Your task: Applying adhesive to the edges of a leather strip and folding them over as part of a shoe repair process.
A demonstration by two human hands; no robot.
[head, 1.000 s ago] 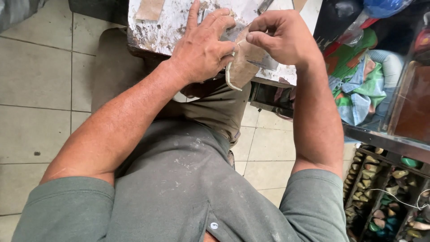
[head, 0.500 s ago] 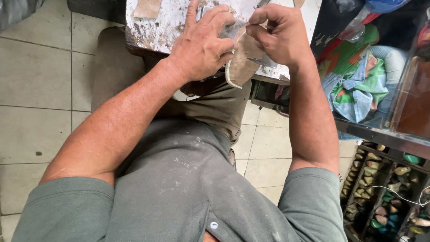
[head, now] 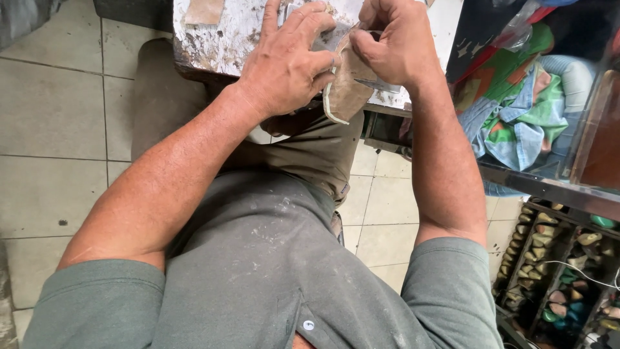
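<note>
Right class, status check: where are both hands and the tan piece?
Left hand pressing the tan piece onto the stained work block. Right hand pinching its upper edge. Nothing in the way.

No packages, labels, signs — none.
</note>
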